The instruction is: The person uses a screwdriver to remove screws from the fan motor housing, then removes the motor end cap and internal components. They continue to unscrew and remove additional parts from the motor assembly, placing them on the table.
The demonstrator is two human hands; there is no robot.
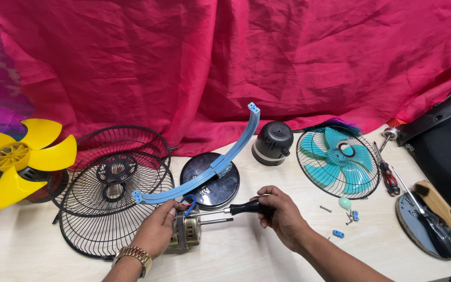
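My left hand, with a gold watch on the wrist, grips a small metal fan motor resting on the table. A black-handled screwdriver lies in my right hand, its shaft pointing left at the top of the motor. The motor's own shaft sticks out to the right below the screwdriver. Just above my hands a curved blue plastic bracket rests across a round black base plate.
Two black wire fan guards lie at left, beside a yellow fan blade. A black motor cover, a teal blade inside a guard, a red-handled screwdriver, loose screws and blue clips sit right. Red cloth hangs behind.
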